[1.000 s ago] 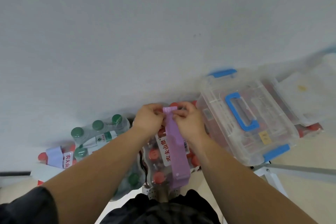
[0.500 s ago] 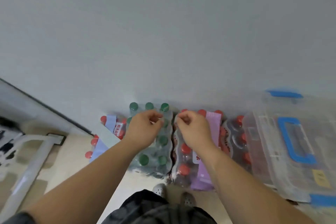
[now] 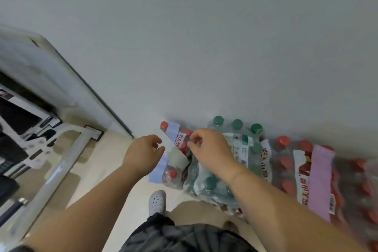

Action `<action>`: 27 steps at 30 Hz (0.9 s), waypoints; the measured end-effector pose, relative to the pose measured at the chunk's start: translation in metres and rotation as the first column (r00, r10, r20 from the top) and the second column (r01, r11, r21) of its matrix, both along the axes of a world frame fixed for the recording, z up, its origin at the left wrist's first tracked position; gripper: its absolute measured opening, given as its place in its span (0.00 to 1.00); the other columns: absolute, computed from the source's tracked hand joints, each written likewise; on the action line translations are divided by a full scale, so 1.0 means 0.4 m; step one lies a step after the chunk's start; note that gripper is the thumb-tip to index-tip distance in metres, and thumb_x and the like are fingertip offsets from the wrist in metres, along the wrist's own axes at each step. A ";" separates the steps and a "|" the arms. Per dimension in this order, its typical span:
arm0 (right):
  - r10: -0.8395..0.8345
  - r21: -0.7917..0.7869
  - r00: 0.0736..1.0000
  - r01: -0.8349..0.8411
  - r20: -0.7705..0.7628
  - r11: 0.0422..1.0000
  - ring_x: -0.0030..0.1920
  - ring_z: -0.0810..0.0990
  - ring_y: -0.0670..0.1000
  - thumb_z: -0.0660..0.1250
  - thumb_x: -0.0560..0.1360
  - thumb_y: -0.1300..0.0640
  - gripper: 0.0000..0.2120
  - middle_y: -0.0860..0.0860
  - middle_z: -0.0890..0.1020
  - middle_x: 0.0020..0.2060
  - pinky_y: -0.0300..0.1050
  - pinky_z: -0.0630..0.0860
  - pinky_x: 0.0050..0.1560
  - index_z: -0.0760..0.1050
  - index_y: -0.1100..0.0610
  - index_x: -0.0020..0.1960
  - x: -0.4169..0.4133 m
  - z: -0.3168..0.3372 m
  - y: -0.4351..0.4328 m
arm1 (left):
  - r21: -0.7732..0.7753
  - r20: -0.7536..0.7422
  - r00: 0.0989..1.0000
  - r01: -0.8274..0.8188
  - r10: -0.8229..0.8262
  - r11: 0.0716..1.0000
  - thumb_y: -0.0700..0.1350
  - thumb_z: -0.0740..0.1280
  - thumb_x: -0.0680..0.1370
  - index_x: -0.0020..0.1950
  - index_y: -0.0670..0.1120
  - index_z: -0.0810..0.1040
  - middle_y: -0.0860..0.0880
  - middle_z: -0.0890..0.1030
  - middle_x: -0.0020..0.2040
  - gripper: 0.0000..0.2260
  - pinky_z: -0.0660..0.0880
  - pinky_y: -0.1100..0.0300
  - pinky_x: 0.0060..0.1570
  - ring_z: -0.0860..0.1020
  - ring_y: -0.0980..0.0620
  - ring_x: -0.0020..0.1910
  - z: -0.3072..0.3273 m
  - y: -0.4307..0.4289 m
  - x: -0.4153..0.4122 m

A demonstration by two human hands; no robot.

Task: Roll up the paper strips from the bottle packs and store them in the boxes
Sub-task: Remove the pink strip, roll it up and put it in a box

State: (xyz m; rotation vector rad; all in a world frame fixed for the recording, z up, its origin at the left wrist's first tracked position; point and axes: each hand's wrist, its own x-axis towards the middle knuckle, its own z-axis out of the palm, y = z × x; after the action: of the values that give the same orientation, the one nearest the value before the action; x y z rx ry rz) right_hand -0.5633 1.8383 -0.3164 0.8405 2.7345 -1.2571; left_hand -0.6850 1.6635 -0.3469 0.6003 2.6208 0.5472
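Observation:
A light blue paper strip (image 3: pixel 172 130) runs across the leftmost pack of red-capped bottles (image 3: pixel 173 173) by the wall. My left hand (image 3: pixel 143 154) is at the strip's left edge, with thumb and forefinger curled round it. My right hand (image 3: pixel 209 147) hovers just right of the strip with its fingers curled, and I see nothing in them. A pack of green-capped bottles (image 3: pixel 237 124) lies under my right wrist. Further right, a purple paper strip (image 3: pixel 320 178) lies flat across another red-capped pack (image 3: pixel 283 141). No storage box is in view.
The packs stand in a row on the pale floor against a grey wall (image 3: pixel 204 37). A white frame leg (image 3: pixel 61 168) and dark equipment (image 3: pixel 14 112) are at the left. My white shoe (image 3: pixel 157 202) stands just in front of the packs.
My view has swung left and the clear box has left the frame. Both hands let go of the purple strip and moved left to the light blue strip on the end pack.

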 end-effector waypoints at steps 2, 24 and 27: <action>-0.031 0.016 0.997 0.030 0.073 0.999 0.49 0.83 0.49 0.69 0.77 0.52 0.06 0.47 0.85 0.49 0.47 0.80 0.53 0.82 0.50 0.51 -0.080 -0.029 -0.037 | -0.028 0.007 0.998 0.057 -0.057 0.998 0.52 0.67 0.76 0.56 0.52 0.81 0.54 0.84 0.50 0.11 0.72 0.61 0.41 0.80 0.52 0.44 -0.031 -0.025 -0.082; -0.037 0.143 0.855 -0.044 0.517 0.989 0.54 0.80 0.53 0.62 0.80 0.54 0.12 0.52 0.80 0.56 0.43 0.78 0.49 0.81 0.49 0.60 -0.435 -0.443 -0.142 | -0.186 0.180 0.868 0.493 -0.463 0.850 0.54 0.55 0.83 0.66 0.53 0.74 0.45 0.81 0.55 0.16 0.76 0.53 0.53 0.79 0.44 0.55 -0.462 -0.010 -0.488; 0.044 0.152 0.854 -0.142 0.519 0.978 0.61 0.77 0.51 0.63 0.82 0.52 0.18 0.50 0.75 0.65 0.43 0.77 0.61 0.75 0.48 0.71 -0.426 -0.452 -0.153 | -0.112 0.230 0.864 0.480 -0.448 0.870 0.53 0.53 0.84 0.71 0.54 0.70 0.44 0.83 0.57 0.17 0.75 0.53 0.53 0.79 0.42 0.55 -0.485 -0.008 -0.487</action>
State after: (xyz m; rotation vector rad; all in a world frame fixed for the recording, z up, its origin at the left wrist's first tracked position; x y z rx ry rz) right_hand -0.7336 1.7771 -0.4972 0.8862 2.4331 -0.6372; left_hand -0.8798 1.6603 -0.5408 1.0284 2.1935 0.2170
